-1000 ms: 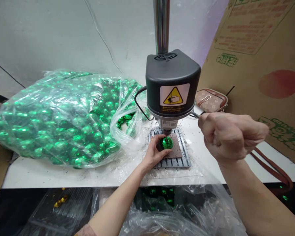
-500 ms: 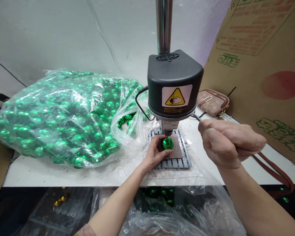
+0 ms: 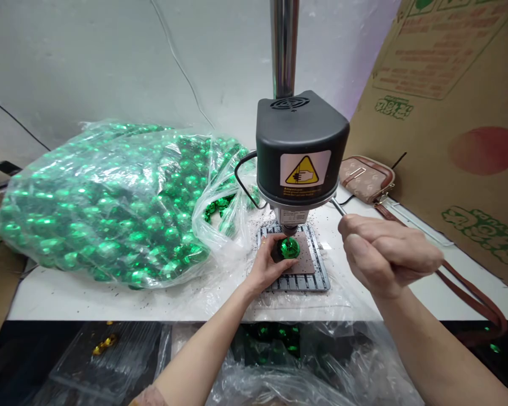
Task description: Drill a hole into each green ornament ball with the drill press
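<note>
Shiny green faceted ball [image 3: 289, 248]: sitting at 6 o'clock under the black boxy machine head [image 3: 302, 144]
Left hand [image 3: 266, 265]: pinching it from 9 o'clock, thumb and fingers
Right hand [image 3: 387, 254]: fist round the thin metal lever [image 3: 337, 206], 4 o'clock of the head
Just changed: fist's dipped slightly, ball's stayed put, so the press seems steady

The machine housing [image 3: 302, 127] looks like smooth, satin black plastic. Behind it rises a polished metal pole [image 3: 284, 51]; beneath it, a glossy green ball [image 3: 291, 249]; left of it, a shiny, wrinkled clear plastic bag [image 3: 97, 208]; right of it, a matt cardboard box [image 3: 432, 135].
</note>
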Tool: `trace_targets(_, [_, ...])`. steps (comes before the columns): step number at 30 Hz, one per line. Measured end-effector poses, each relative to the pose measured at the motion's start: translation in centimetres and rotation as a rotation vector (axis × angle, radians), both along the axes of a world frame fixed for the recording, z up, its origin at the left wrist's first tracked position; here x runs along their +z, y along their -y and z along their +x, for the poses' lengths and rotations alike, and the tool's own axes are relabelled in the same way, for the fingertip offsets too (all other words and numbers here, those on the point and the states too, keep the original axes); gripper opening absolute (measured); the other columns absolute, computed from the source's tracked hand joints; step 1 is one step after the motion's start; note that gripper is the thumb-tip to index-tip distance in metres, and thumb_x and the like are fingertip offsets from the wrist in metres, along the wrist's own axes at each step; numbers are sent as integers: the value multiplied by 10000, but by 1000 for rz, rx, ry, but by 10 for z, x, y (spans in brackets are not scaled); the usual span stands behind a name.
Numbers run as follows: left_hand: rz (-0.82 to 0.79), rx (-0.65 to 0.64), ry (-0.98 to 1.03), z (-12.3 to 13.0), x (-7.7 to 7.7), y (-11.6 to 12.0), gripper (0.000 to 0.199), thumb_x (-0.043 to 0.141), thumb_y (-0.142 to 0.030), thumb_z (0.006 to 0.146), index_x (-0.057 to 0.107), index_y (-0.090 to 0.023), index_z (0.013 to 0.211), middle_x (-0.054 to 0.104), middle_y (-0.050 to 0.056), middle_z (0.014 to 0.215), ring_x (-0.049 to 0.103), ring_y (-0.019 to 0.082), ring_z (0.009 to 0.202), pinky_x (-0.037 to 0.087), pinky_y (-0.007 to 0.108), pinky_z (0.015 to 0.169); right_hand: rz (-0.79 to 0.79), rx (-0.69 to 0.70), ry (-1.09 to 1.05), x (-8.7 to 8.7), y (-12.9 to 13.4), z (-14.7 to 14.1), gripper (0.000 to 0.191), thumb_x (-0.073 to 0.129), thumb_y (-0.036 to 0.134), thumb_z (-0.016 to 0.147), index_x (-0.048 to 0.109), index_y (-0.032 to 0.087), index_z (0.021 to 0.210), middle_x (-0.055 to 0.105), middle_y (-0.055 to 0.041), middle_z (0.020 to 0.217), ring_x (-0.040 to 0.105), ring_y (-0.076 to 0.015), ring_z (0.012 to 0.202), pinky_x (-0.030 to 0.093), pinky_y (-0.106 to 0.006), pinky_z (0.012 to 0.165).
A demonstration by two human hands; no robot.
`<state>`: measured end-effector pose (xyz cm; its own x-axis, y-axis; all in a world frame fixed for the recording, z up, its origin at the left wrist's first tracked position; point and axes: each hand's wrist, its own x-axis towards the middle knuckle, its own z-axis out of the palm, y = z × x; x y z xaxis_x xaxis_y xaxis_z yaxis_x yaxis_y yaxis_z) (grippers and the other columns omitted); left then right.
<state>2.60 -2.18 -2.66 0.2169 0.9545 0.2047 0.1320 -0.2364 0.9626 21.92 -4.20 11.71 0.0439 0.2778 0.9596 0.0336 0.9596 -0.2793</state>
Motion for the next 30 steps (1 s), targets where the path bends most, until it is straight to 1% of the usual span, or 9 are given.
trace_targets(3, [-23,-11,8,0,-1,0,539,931,-326,771,664,-246,1233,686,78,1220,637,286,1196,490,456,1088,-155,-35,-91,24,-2,-5,446,604,49,860,303,175,557,350,47,509,350,-52,438,195,-300,485])
trace_targets(6, [-52,-20,26,0,-1,0,564,928,-321,773,653,-234,1257,689,94,1258,646,292,1221,498,462,1100,-272,-92,-273,55,-10,-11,490,654,114,880,379,178,479,313,62,434,316,-50,386,221,-309,447])
trace_targets(9, [-36,7,27,2,1,2,576,936,-322,751,663,-226,1250,694,95,1252,657,291,1212,509,464,1095,-393,-34,-287,76,-17,-13,480,672,127,847,416,196,447,344,62,403,301,-56,363,209,-312,417])
trace_targets(16, [74,203,-3,-1,5,21,539,926,-376,757,679,-235,1214,720,86,1236,679,303,1213,518,488,1109,-471,5,-264,83,-21,-7,525,774,231,784,391,219,425,351,54,376,282,-73,327,143,-334,372])
trace_targets(19, [51,270,58,-8,9,36,537,918,-457,777,675,-242,1205,719,87,1229,683,303,1213,524,482,1107,-462,0,-269,82,-21,-8,541,797,255,760,382,226,415,355,46,368,282,-75,321,128,-344,365])
trace_targets(23, [-256,234,459,-17,21,60,543,780,-608,898,617,-282,1300,732,83,1259,735,279,1142,594,501,1040,-431,-28,-299,81,-24,-10,503,772,225,762,404,230,420,365,38,371,287,-78,320,127,-348,367])
trace_targets(25, [-457,169,653,-21,28,69,508,716,-650,933,647,-257,1247,761,95,1219,767,284,1076,600,554,1053,-401,-39,-305,79,-25,-11,510,765,222,767,389,234,422,358,39,372,298,-80,320,129,-347,368])
trace_targets(27, [-613,111,770,-23,33,76,512,734,-669,911,700,-216,1148,790,117,1153,783,296,1037,582,582,1099,-374,-59,-306,78,-26,-11,505,755,223,786,400,227,427,353,44,377,298,-71,326,128,-341,375])
trace_targets(30, [-722,64,837,-24,37,87,550,801,-676,848,738,-197,1111,806,132,1135,790,302,1032,566,579,1136,-373,-76,-297,77,-28,-9,483,748,215,806,447,217,428,365,43,384,307,-63,337,134,-340,384])
